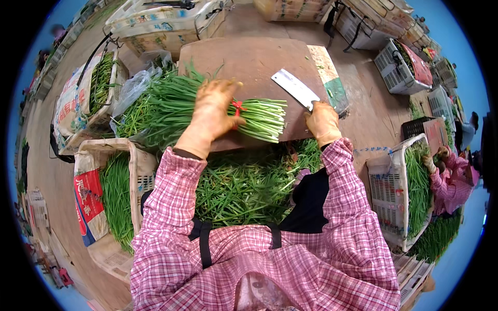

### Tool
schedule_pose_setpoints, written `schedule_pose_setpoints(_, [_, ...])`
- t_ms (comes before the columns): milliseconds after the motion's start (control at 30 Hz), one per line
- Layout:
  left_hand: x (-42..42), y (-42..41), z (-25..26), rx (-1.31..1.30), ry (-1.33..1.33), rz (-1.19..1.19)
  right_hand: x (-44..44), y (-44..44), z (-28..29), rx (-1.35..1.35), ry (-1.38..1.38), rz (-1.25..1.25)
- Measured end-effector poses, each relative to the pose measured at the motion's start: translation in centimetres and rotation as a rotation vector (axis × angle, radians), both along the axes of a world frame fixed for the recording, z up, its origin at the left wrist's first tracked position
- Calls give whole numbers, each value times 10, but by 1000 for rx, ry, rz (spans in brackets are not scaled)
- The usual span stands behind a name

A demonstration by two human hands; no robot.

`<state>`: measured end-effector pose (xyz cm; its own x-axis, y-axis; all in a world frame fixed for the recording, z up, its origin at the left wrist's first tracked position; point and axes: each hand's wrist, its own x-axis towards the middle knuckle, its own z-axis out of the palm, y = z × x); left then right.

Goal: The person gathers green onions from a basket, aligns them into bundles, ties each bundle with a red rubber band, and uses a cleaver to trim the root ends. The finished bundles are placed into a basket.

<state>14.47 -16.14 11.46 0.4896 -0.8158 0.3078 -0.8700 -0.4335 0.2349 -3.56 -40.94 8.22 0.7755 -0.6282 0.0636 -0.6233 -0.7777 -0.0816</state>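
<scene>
A bunch of green chives (260, 116) lies across the brown board (241, 58), bound by a red tie (238, 107). Its pale cut ends point right, and its leaves spread left over the board's edge. My left hand (216, 107), in an orange-tan glove, spans the bunch by the tie, thumb on the near side and fingers on the far side. On the board's right part lies a cleaver (295, 87), its broad blade slanting up and left. My gloved right hand (323, 121) is closed around its handle, most of which is hidden.
Loose green leaves (245, 190) fill the space below the board. A crate (142, 165) of chives stands at left, beyond it a sack-lined crate (114, 81). At right, another person (453, 179) handles chives in a white crate (383, 194). A plastic bag (134, 87) touches the leaves.
</scene>
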Motion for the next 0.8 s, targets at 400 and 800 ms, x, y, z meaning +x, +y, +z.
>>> schedule_pose_setpoints(400, [-21,-16,8,448,-46,131,-12,26,-17,981,-501,-195])
schedule_pose_setpoints(800, [-34,-28,-38,-186,-145,-240,-9,48,-36,882,-400,-220])
